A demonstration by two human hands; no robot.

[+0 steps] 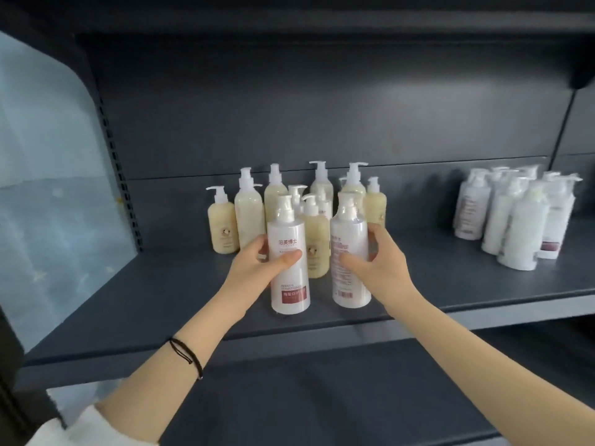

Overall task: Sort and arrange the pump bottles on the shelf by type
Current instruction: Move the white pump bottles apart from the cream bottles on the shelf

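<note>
— Pump bottles [248, 210] stand clustered mid-shelf, most filled with something creamy yellow. See the hands?
— Yes. Left hand [257, 262] grips a white bottle [289, 230], fingers wrapped round it, thumb across the label. Right hand [376, 259] holds a second white bottle [349, 233], fingers curled behind. Both upright near the shelf [161, 300] front.
— And rightward?
— A group of white bottles [521, 226] toward the shelf's far end, well apart from the cluster.

One head-worn wide-angle camera faces forward and slightly down, close to a shelf [161, 284] at twelve o'clock.
</note>
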